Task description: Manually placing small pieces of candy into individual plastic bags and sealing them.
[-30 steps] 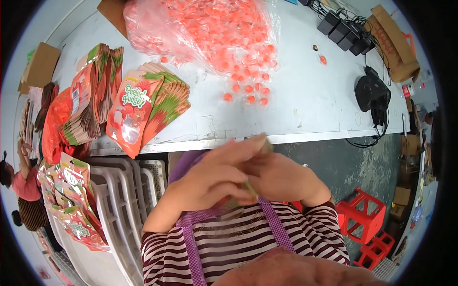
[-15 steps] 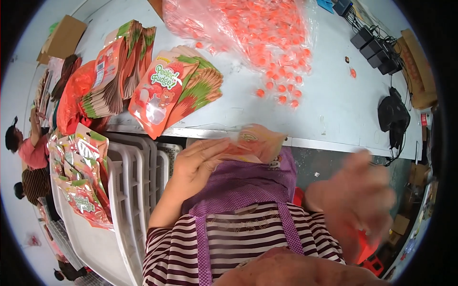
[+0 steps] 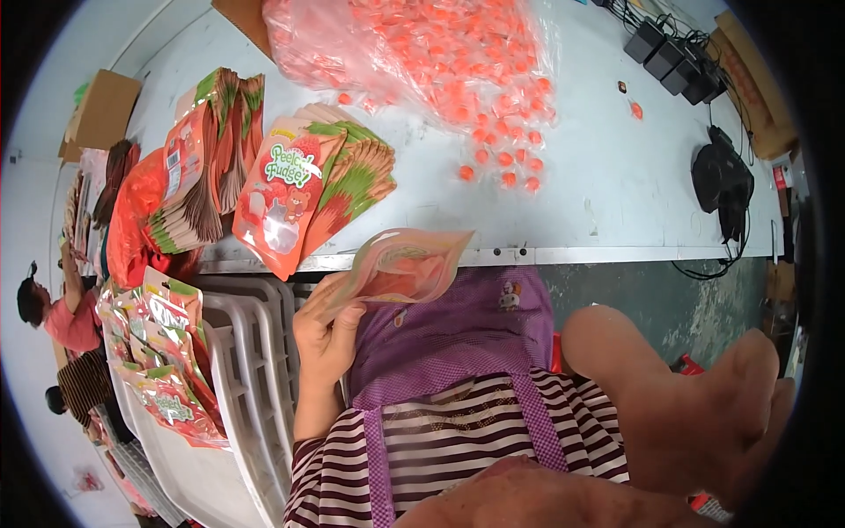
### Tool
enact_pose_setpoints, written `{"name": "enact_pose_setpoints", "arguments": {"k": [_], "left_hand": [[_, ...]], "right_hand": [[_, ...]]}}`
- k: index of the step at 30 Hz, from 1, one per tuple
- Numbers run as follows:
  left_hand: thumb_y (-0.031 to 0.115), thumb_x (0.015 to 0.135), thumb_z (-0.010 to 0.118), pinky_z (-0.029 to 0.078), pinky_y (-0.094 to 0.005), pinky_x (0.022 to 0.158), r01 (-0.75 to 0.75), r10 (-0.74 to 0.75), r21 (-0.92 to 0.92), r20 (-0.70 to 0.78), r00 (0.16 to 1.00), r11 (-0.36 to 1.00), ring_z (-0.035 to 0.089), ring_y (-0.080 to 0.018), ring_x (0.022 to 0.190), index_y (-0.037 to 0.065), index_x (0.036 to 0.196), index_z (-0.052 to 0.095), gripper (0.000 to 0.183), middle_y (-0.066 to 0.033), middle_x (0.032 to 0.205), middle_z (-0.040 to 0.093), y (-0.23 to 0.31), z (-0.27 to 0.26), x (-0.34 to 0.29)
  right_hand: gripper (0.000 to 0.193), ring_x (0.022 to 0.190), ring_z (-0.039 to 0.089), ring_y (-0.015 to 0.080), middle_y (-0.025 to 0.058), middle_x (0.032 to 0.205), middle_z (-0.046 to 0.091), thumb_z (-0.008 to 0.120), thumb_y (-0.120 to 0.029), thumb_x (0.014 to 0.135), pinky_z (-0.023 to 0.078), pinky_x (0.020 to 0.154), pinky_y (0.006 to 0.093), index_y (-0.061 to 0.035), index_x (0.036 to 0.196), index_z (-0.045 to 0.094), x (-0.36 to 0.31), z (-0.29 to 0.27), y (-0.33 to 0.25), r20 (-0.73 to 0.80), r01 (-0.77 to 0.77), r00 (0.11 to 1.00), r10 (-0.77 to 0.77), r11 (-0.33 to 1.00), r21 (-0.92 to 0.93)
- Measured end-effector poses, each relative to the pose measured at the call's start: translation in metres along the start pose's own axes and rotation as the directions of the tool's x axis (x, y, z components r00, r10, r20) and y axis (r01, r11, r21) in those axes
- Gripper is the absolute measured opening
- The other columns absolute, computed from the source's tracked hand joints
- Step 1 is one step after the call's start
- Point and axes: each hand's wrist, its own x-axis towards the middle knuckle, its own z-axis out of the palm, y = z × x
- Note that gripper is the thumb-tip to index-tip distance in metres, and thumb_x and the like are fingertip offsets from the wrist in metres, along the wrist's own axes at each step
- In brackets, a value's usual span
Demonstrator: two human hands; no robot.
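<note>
My left hand (image 3: 327, 333) grips a pink and green candy pouch (image 3: 414, 299) by its left side, thumb in front. The pouch's mouth gapes upward, showing its pinkish inside; I cannot tell whether anything lies in it. It hangs over my purple apron, just in front of the table edge. Far from the pouch, my right hand (image 3: 750, 387) is raised at the lower right with its fingers curled; what they hold, if anything, is hidden. Loose wrapped red candies (image 3: 508, 158) lie on the table beyond the pouch. Flat printed pouches (image 3: 283, 198) are fanned out to the left.
A large clear bag of wrapped candies (image 3: 422, 53) spreads across the far table (image 3: 598, 207). Black power adapters (image 3: 669, 66) and a black cabled device (image 3: 723, 180) are at the right. Filled pouches (image 3: 172, 370) lie on grey plastic trays (image 3: 207, 466) at my left; people sit beyond.
The pouch has turned from flattened to mouth-up and gaping, a little to the left. My right hand has swung outward to the right. The whole view has shifted slightly.
</note>
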Motion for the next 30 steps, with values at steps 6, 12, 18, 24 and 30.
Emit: {"name": "enact_pose_setpoints", "arguments": {"k": [6,12,18,24,30], "left_hand": [[0.023,0.086,0.062,0.043,-0.0252,0.064,0.087,-0.103,-0.116,-0.145,0.984,0.99,0.055,-0.0136,0.071,-0.004,0.087,0.063,0.027,-0.0062,0.081,0.062,-0.004,0.007,0.0],[0.024,0.086,0.063,0.045,-0.0269,0.073,0.121,-0.211,-0.388,-0.199,0.957,0.914,0.057,-0.0144,0.08,-0.004,0.098,0.058,0.03,-0.0069,0.092,0.061,-0.014,0.014,0.0],[0.024,0.089,0.058,0.045,-0.026,0.072,0.107,-0.164,-0.469,-0.081,0.983,0.877,0.058,-0.0135,0.074,-0.005,0.09,0.064,0.029,-0.0072,0.083,0.065,-0.005,0.016,0.003],[0.022,0.088,0.059,0.046,-0.0247,0.066,0.001,-0.019,-0.457,-0.034,0.999,0.89,0.059,-0.0129,0.07,-0.005,0.086,0.066,0.028,-0.0086,0.079,0.065,-0.001,0.022,0.011],[0.006,0.081,0.065,0.047,-0.0258,0.06,-0.02,-0.033,-0.522,-0.093,0.995,0.853,0.06,-0.0143,0.069,-0.005,0.094,0.062,0.017,-0.0139,0.083,0.064,-0.005,0.025,0.004]], "right_hand": [[0.034,0.09,0.049,0.0191,-0.0002,0.106,0.052,0.063,-0.029,0.08,0.036,0.083,0.0396,-0.0145,0.109,0.054,-0.004,-0.011,0.013,-0.008,0.055,0.998,-0.055,0.998,0.007],[0.041,0.089,0.052,0.0243,0.0094,0.106,0.054,0.068,-0.026,0.077,0.041,0.083,0.0374,-0.0054,0.109,0.052,0.005,0.008,0.053,0.008,0.107,0.994,-0.107,0.993,0.044],[0.054,0.089,0.055,0.0207,0.0096,0.101,0.057,0.079,-0.015,0.064,0.043,0.081,0.0299,-0.0024,0.11,0.054,-0.034,0.028,0.106,0.347,-0.521,0.71,0.613,0.789,-0.327],[0.019,0.076,0.057,0.018,0.0103,0.083,0.061,0.071,-0.002,0.073,0.045,0.067,0.0267,0.002,0.088,0.061,-0.07,0.034,0.116,0.284,-0.701,0.659,0.696,0.706,-0.1],[0.017,0.083,0.056,0.0197,0.0109,0.083,0.061,0.069,-0.005,0.076,0.044,0.078,0.0332,0.0056,0.085,0.059,-0.074,0.035,0.115,0.319,-0.625,0.692,0.648,0.758,-0.184]]}}
